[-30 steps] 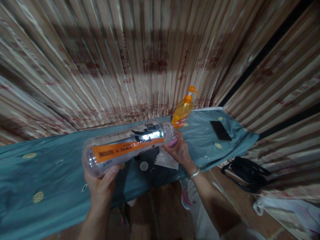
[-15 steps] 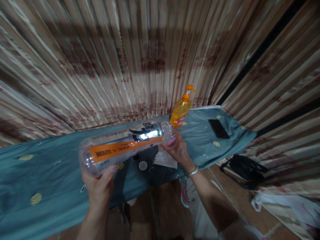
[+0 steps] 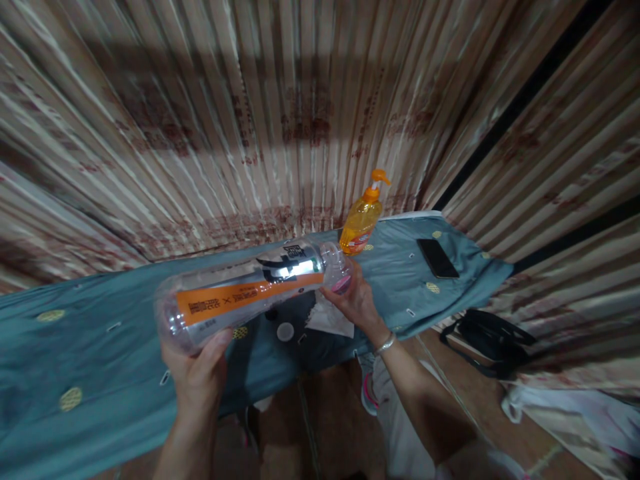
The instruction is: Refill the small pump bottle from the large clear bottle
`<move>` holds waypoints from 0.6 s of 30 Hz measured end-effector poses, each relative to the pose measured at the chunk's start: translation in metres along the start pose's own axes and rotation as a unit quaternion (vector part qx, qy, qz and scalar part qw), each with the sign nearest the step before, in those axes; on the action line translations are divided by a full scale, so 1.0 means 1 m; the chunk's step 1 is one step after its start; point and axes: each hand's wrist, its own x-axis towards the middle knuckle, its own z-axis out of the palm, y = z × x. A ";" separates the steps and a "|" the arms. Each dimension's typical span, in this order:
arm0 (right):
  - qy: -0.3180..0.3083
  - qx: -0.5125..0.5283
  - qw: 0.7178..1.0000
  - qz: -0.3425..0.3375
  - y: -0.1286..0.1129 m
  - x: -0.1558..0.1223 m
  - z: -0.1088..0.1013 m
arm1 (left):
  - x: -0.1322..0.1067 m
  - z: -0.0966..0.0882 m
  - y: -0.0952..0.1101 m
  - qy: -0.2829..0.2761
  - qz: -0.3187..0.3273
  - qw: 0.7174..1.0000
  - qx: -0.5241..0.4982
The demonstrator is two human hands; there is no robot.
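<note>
A large clear plastic bottle (image 3: 250, 287) with a silver and orange label lies tilted across the middle of the view, above the cloth. My left hand (image 3: 197, 373) is closed around its base end from below, thumb along the near side. At the bottle's narrow end, my right hand (image 3: 357, 297) grips a clear rounded piece (image 3: 343, 275) with pink in it. Whether that piece is part of the bottle or separate, I cannot tell. Below the bottle, a round white cap (image 3: 285, 332) and a crumpled white tissue (image 3: 330, 317) rest on the cloth.
A yellow pump bottle (image 3: 361, 225) with an orange top stands behind my right hand. Farther right, a black phone (image 3: 437, 258) lies on the teal cloth (image 3: 115, 360). Pleated curtains (image 3: 310, 100) hang behind. A black bag (image 3: 493, 340) is at the lower right.
The bottle's base and my left hand have shifted very slightly to the left. My right hand keeps its grip, almost unmoved.
</note>
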 end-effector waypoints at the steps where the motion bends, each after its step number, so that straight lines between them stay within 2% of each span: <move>1: -0.001 0.000 1.000 0.001 0.000 0.000 0.000 | 0.000 0.000 0.000 0.000 0.003 1.000 -0.002; 7: 0.004 -0.007 1.000 -0.002 0.000 0.000 0.001 | 0.000 0.002 0.001 -0.006 0.023 0.999 0.023; 18: 0.018 -0.010 0.999 -0.026 0.001 -0.001 0.000 | 0.000 0.004 0.004 0.006 -0.022 1.000 -0.005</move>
